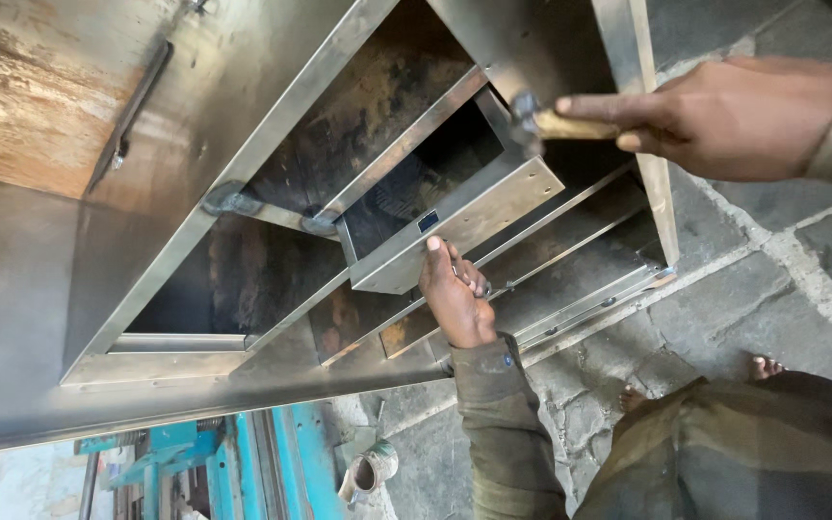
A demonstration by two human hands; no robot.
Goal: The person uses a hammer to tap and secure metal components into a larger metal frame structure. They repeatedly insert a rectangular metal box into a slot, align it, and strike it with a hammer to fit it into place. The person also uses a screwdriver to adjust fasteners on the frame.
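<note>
Hammer (543,123) sits clenched in your right hand (724,116) — its head touching the steel drawer box (455,207) just beyond your thumb. Your left hand (455,299), fingers curled, braces the box's front edge from below — gripping nothing else visible.

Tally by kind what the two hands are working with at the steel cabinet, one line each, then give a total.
Hammers: 1, wooden-handled hammer gripped in the right hand.
Steel drawer boxes: 1, the drawer box with the left hand pressed against its front edge.
Steel cabinet frames: 1, the cabinet frame around the box.
Total: 3
</note>
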